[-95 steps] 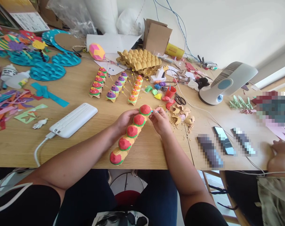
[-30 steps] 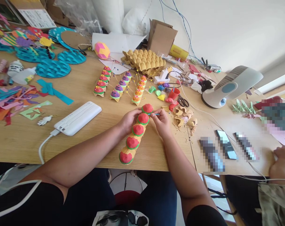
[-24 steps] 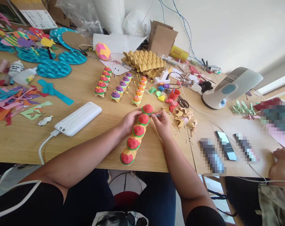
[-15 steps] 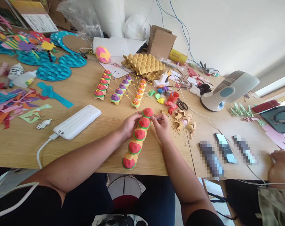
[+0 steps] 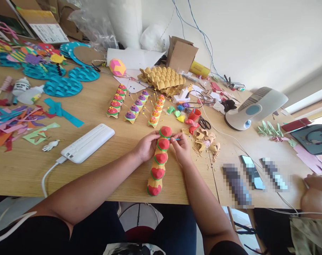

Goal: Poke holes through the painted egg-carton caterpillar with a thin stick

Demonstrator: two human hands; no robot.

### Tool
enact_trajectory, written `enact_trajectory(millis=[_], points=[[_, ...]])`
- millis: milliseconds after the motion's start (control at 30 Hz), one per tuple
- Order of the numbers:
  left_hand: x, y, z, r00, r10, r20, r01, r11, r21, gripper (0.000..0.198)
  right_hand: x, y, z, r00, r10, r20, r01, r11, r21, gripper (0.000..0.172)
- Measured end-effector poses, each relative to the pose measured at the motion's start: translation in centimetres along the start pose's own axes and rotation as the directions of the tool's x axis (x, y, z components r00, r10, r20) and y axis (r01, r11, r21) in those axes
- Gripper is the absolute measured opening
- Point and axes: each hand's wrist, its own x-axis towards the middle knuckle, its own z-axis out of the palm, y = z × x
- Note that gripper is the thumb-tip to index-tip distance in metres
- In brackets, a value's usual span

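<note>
An egg-carton caterpillar [image 5: 159, 163] with red humps ringed in green lies on the wooden table [image 5: 97, 170] before me, running from the front edge toward the middle. My left hand [image 5: 145, 146] grips its left side near the second hump from the far end. My right hand [image 5: 180, 148] is on the other side, its fingers pinched on a thin blue stick [image 5: 175, 139] whose tip meets that hump.
Three smaller decorated carton strips [image 5: 135, 105] stand behind, with clay lumps [image 5: 180, 114], a red cup [image 5: 195, 114], scissors [image 5: 204, 123] and carton scraps [image 5: 207, 138]. A white power bank [image 5: 88, 142] lies left, a fan [image 5: 252, 108] right. Another person's hand [image 5: 313, 193] rests at far right.
The caterpillar's near end has swung to the right, so it now lies almost straight away from me. Both hands kept their hold by the far humps.
</note>
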Motion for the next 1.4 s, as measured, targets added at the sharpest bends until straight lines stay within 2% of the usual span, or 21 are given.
enact_trajectory(millis=[200, 300, 467, 633, 733, 900, 1000, 1200, 1400], points=[[0.1, -0.1, -0.4, 0.998, 0.001, 0.067, -0.003, 0.999, 0.032, 0.012, 0.2, 0.7, -0.5, 0.996, 0.08, -0.029, -0.077, 0.995, 0.069, 0.035], [0.1, -0.4, -0.5, 0.993, 0.004, 0.121, -0.013, 0.997, 0.073, 0.022, 0.3, 0.8, -0.6, 0.989, 0.138, -0.049, -0.128, 0.977, 0.17, 0.035], [0.2, -0.6, -0.5, 0.993, 0.014, 0.113, -0.024, 0.996, 0.09, 0.029, 0.5, 0.4, -0.9, 0.974, 0.213, -0.08, -0.174, 0.922, 0.346, 0.032], [0.2, -0.5, -0.4, 0.995, 0.006, 0.097, -0.014, 0.997, 0.082, 0.025, 0.6, 0.2, -1.2, 0.955, 0.293, -0.049, -0.247, 0.873, 0.421, 0.022], [0.3, -0.5, -0.5, 0.994, -0.001, 0.114, -0.009, 0.996, 0.088, 0.023, 0.7, 0.3, -1.2, 0.953, 0.303, -0.029, -0.26, 0.859, 0.441, 0.019], [0.4, -0.6, -0.6, 0.992, -0.026, 0.126, 0.016, 0.996, 0.083, 0.027, 0.8, 0.7, -1.4, 0.969, 0.243, -0.052, -0.2, 0.886, 0.418, 0.021], [0.3, -0.7, -0.7, 0.988, -0.06, 0.14, 0.048, 0.995, 0.088, 0.033, 0.6, 0.8, -1.2, 0.958, 0.282, -0.041, -0.25, 0.9, 0.356, 0.015], [0.1, -0.5, -0.7, 0.978, -0.093, 0.186, 0.076, 0.992, 0.1, 0.037, -0.2, 0.4, -0.5, 0.946, 0.317, 0.068, -0.321, 0.886, 0.334, 0.037], [0.3, -0.4, -0.9, 0.981, -0.019, 0.193, -0.016, 0.984, 0.178, 0.037, -0.4, 0.1, -0.2, 0.941, 0.335, 0.048, -0.325, 0.857, 0.399, 0.037]])
